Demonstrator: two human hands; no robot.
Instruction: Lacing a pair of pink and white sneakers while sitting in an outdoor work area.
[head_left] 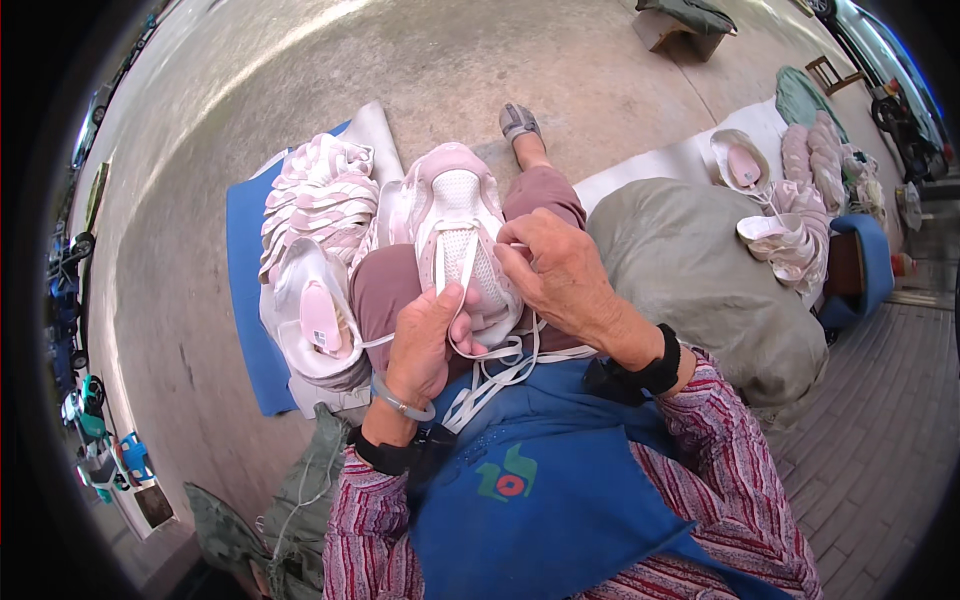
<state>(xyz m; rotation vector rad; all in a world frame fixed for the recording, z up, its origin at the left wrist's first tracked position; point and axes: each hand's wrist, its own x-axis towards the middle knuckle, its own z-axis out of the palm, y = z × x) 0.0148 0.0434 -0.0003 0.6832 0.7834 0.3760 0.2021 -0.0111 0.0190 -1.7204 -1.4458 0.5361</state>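
Apron (560, 540): one, blue, is seen nearest the camera in the head view, spread across the lap.
Lap shoe (462, 225): one, pink and white, is supported between both hands, its toe pointed away from the wearer.
Left hand (425, 335): white laces (495, 385) are gripped between thumb and fingers, low over the tongue.
Right hand (570, 275): thumb and forefinger are drawn together at the shoe's right edge; a lace appears to be pinched, though the tips are partly hidden.
Lacing: judged best done with each strand kept flat, the tongue kept centred and slack drawn evenly on both sides; the loose loops are best kept apart, lest a knot be formed.
Left stack (315, 195): too closely overlapped to be counted; one shoe with a pink insole (320, 310) is set just beside it, a blue sheet (245, 300) being laid beneath.
Right-side shoes: one with a pink insole (742, 165) is distinguished; the others cannot be counted.
Bag (700, 270): one, grey-green, is placed beside the right arm.
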